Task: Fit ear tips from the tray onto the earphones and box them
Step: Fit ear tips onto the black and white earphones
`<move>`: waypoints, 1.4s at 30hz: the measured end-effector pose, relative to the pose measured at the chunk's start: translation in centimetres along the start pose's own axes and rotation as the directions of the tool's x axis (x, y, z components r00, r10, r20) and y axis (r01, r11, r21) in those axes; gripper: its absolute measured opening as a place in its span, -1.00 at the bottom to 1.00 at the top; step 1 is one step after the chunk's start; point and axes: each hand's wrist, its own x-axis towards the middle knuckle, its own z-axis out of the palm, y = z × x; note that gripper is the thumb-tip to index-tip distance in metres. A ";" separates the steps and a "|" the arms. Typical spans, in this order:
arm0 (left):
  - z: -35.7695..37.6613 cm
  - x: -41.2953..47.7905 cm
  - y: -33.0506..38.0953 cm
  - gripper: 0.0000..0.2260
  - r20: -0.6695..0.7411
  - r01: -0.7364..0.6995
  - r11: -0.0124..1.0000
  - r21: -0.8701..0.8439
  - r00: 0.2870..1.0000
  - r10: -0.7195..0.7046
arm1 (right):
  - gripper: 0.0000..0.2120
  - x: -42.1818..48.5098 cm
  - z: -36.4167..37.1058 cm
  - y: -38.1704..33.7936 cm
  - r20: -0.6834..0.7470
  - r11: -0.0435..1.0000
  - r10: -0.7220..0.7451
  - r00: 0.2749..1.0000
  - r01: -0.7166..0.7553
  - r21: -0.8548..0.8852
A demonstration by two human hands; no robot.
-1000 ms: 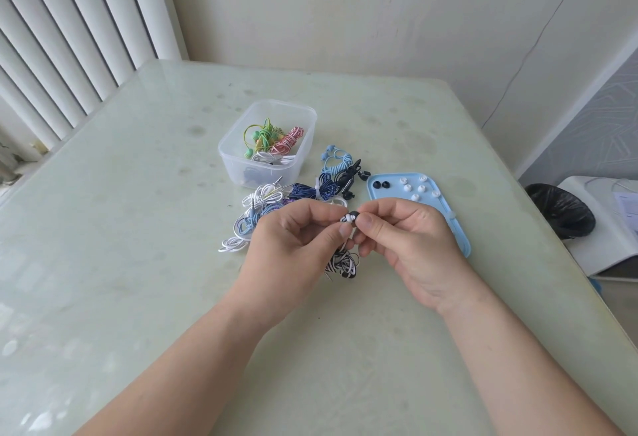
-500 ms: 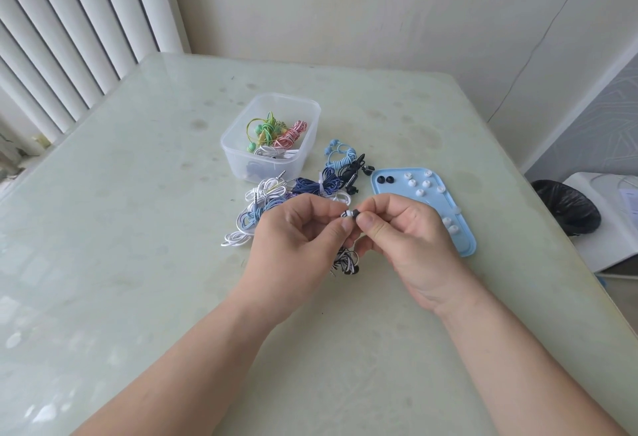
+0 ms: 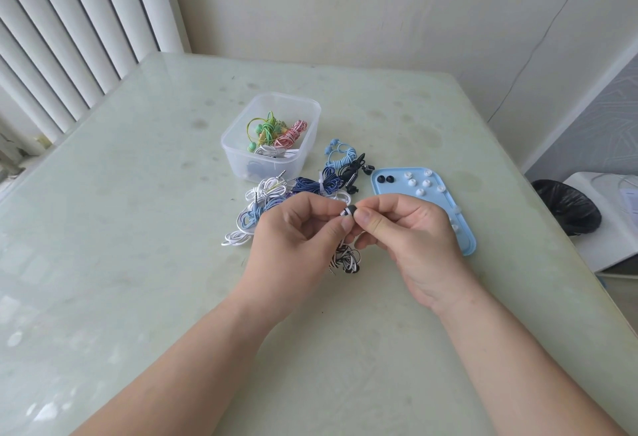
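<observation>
You are holding an earbud (image 3: 349, 211) showing black with white bands; its cable (image 3: 345, 259) is hanging in black-and-white stripes; the tray (image 3: 393, 190) toward the right edge of the pale green table (image 3: 138, 228) is showing light blue, carrying white ear tips (image 3: 419, 192) and two black ear tips (image 3: 385, 179); the clear box (image 3: 241, 159) toward the far edge is holding green earphones (image 3: 264, 128) and a pink-and-white striped bundle (image 3: 291, 133); a light-blue coil (image 3: 340, 156), navy bundle (image 3: 310, 185), black earphones (image 3: 354, 173) and white cables (image 3: 238, 237) are lying nearby.

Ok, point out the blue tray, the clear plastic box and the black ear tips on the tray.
blue tray (image 3: 397, 189): head view, bare floor near its left end.
clear plastic box (image 3: 241, 159): head view, front wall.
black ear tips (image 3: 380, 179): head view, the left one of the pair at the tray's far left corner.
</observation>
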 end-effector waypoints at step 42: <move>-0.2 0.2 -0.2 -0.77 0.034 -0.008 1.000 0.015 0.999 0.008 | -0.71 -0.6 0.1 0.3 0.198 0.662 -0.452 0.870 0.476 -0.579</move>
